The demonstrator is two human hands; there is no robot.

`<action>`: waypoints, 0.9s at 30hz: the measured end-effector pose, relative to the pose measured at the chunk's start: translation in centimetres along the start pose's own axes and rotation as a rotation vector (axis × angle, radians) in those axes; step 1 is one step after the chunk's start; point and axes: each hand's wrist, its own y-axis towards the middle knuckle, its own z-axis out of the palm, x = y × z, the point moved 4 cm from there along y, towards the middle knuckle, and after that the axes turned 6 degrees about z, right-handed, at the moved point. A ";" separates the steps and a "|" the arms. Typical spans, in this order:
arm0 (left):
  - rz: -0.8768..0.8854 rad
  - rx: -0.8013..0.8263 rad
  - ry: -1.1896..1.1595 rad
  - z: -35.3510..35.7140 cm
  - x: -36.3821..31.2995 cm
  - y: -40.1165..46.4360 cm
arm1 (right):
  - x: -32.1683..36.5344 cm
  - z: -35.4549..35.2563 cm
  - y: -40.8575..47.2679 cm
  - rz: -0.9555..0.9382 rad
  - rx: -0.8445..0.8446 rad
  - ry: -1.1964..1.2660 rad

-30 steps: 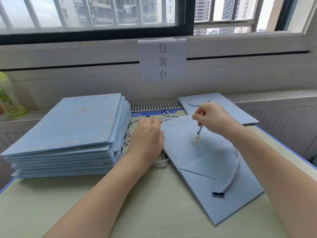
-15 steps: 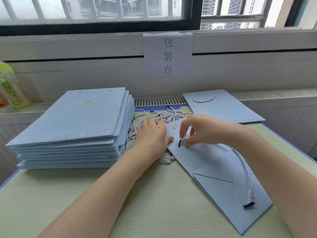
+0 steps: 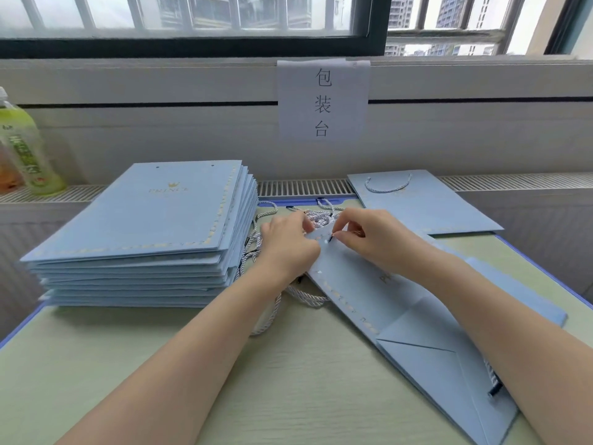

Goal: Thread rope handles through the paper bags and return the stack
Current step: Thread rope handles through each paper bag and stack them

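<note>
A flat light-blue paper bag (image 3: 417, 319) lies slanted on the table in front of me, its punched top edge toward the far left. My right hand (image 3: 369, 239) pinches the black tip of a white twisted rope (image 3: 492, 380) at a hole near that edge. The rope runs under my forearm, and its other black tip lies on the bag at the lower right. My left hand (image 3: 288, 242) grips the bag's top edge beside the hole. A pile of loose ropes (image 3: 317, 216) lies just beyond my hands.
A tall stack of blue bags (image 3: 144, 232) sits at the left. One bag with a rope handle fitted (image 3: 423, 200) lies at the back right. A green drink bottle (image 3: 25, 146) stands on the sill at far left. A paper sign (image 3: 322, 99) hangs on the wall.
My right hand carried the rope's black tip from the bag's middle up to a hole at its top edge. My left hand slid onto that edge. The rope's free end trailed farther right.
</note>
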 end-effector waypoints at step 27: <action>0.182 -0.271 -0.484 -1.5 -0.9 -0.6 | 2.4 -1.4 -0.4 -0.093 -0.127 -0.114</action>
